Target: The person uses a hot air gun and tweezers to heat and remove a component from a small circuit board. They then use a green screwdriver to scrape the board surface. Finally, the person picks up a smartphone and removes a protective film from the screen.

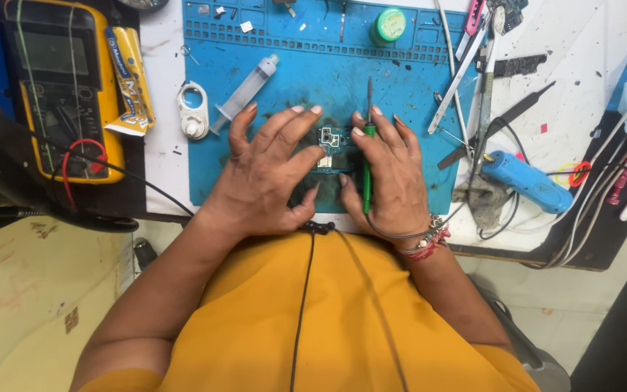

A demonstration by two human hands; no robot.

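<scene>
On the blue repair mat (270, 174), my left hand (266, 178), fingers spread, steadies a small circuit board (330, 141); my right hand (393, 181) grips a green-handled soldering iron (367, 156) beside it.

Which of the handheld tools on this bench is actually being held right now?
The green-handled soldering iron, gripped in the right hand over the small circuit board. The blue glue gun and tweezers lie untouched aside.

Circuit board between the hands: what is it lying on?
The small circuit board lies on the blue work mat. The left hand and right hand cover its lower edges, so anything beneath there is hidden.
</scene>
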